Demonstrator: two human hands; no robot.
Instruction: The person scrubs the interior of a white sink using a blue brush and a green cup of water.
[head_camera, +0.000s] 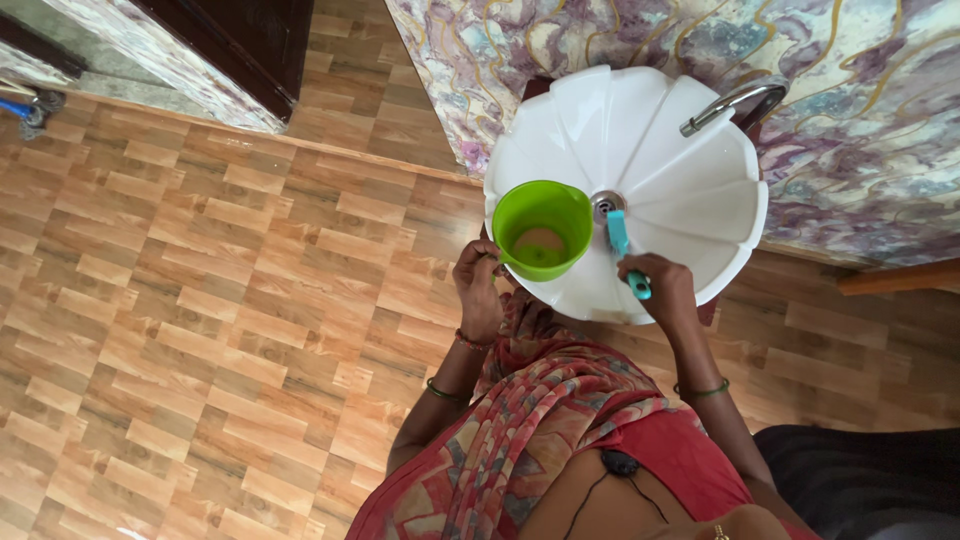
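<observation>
My left hand (478, 285) grips the handle of a bright green plastic mug (542, 229), held over the left part of a white scalloped wash basin (690, 205). Murky liquid shows in the bottom of the mug. My right hand (660, 285) holds a teal-handled brush (622, 247) whose head points toward the metal drain (605, 203) at the basin's middle. A chrome tap (730, 105) reaches over the basin from the upper right.
The basin is mounted against a purple-and-cream marbled wall (870, 150). Wood-pattern floor tiles (200, 300) spread to the left. A dark door frame (250, 45) stands at the upper left. A dark object (860, 480) lies at the lower right.
</observation>
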